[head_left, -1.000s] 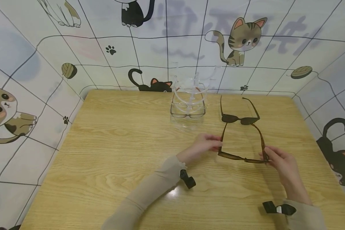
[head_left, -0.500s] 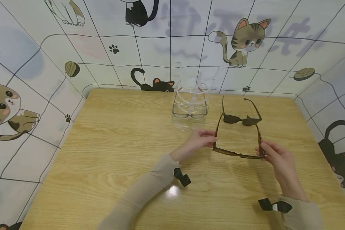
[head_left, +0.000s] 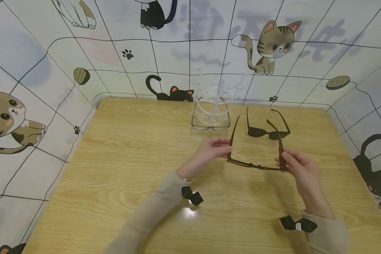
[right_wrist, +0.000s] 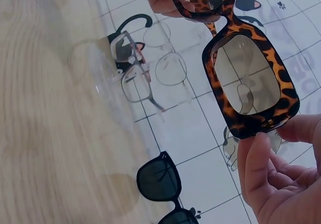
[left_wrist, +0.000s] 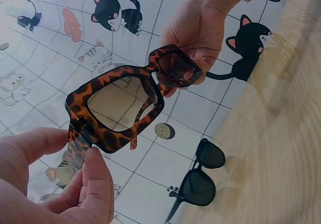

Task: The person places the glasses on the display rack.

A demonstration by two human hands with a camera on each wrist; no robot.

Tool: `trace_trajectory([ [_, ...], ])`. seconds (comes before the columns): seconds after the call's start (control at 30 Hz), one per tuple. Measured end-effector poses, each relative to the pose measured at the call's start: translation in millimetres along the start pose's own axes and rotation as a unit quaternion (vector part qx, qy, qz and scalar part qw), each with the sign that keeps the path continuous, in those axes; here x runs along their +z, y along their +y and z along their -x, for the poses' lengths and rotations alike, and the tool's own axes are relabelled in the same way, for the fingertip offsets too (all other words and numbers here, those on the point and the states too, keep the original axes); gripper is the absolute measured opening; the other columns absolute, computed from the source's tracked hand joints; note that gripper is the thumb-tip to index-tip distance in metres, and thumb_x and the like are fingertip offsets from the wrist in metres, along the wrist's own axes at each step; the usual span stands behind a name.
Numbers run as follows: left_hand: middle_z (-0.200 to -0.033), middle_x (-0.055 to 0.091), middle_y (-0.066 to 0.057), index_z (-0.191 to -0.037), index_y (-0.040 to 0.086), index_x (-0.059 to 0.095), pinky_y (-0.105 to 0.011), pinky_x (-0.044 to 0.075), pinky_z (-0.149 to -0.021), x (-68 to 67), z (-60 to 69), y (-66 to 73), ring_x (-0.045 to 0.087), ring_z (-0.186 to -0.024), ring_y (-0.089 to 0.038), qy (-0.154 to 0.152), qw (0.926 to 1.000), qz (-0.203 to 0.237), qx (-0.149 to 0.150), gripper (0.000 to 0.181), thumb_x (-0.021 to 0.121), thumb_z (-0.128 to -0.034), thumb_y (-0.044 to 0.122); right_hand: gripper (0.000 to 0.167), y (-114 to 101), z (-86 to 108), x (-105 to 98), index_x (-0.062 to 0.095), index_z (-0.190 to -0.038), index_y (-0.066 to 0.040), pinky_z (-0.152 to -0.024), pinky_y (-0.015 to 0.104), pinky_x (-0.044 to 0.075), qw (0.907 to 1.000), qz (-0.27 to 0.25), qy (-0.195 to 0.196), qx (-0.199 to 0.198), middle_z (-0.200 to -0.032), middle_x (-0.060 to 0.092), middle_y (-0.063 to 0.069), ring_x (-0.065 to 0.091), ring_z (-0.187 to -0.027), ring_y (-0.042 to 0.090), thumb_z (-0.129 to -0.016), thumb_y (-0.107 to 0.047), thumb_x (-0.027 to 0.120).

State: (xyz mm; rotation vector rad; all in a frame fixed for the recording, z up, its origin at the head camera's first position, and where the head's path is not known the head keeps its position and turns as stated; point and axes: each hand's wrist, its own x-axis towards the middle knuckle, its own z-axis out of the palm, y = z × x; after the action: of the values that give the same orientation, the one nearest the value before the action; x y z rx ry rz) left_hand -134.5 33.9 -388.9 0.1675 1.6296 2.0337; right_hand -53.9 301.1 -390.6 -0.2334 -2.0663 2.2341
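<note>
Tortoiseshell sunglasses [head_left: 255, 166] are held in the air over the table, temples unfolded and pointing toward the back wall. My left hand [head_left: 211, 151] pinches the left temple near its hinge; my right hand [head_left: 301, 171] pinches the right one the same way. Up close, the frame [left_wrist: 108, 133] shows thick, mottled brown and black rims with tinted lenses, the left hand [left_wrist: 60, 179] at one corner. In the right wrist view, the right fingers hold the other corner of the tortoiseshell frame [right_wrist: 288, 91].
Dark sunglasses [head_left: 257, 132] lie unfolded on the table [head_left: 120, 148] just behind the held pair. Left of them, a clear display stand [head_left: 216, 102] at the back carries clear-lensed glasses [head_left: 195, 125]. A cat-printed sheet [head_left: 165, 56] covers the walls.
Both hands have moved left and slightly toward the back with the tortoiseshell sunglasses, whose temples no longer line up behind the dark pair. The head view has shifted slightly.
</note>
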Motion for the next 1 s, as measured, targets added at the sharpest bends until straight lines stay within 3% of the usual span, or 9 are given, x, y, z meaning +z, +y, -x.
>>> trace_trajectory([
  [0.53, -0.085, 0.060, 0.003, -0.116, -0.015, 0.054, -0.023, 0.053, -0.071, -21.7, 20.7, 20.6, 0.060, -0.072, -0.007, 0.014, 0.9981, 0.006, 0.060, 0.033, 0.061, -0.0857, -0.005, 0.013, -20, -10.7, 32, 0.065, -0.104, -0.008, -0.058, 0.018, 0.052, 0.9991, 0.006, -0.031, -0.030, -0.085, 0.071, 0.001, 0.067, -0.073, 0.011, -0.093, -0.012, 0.059],
  [0.8, -0.090, 0.061, -0.001, -0.117, -0.014, 0.054, -0.022, 0.053, -0.070, -31.4, 29.1, 26.0, 0.060, -0.075, -0.007, 0.034, 0.9965, 0.011, 0.076, 0.034, 0.061, -0.0852, -0.005, 0.014, -25, -17.0, 44, 0.065, -0.104, -0.007, -0.069, 0.018, 0.054, 0.9976, 0.012, -0.049, -0.049, -0.090, 0.069, -0.001, 0.067, -0.075, 0.012, -0.093, -0.011, 0.059],
  [1.0, -0.089, 0.061, -0.001, -0.116, -0.014, 0.055, -0.023, 0.053, -0.073, -39.9, 33.6, 31.9, 0.060, -0.077, -0.010, 0.049, 0.9949, 0.006, 0.087, 0.032, 0.061, -0.0857, -0.004, 0.016, -29, -22.5, 57, 0.065, -0.105, -0.004, -0.064, 0.018, 0.053, 0.9968, 0.013, -0.054, -0.057, -0.086, 0.069, 0.000, 0.067, -0.074, 0.012, -0.092, -0.012, 0.060],
])
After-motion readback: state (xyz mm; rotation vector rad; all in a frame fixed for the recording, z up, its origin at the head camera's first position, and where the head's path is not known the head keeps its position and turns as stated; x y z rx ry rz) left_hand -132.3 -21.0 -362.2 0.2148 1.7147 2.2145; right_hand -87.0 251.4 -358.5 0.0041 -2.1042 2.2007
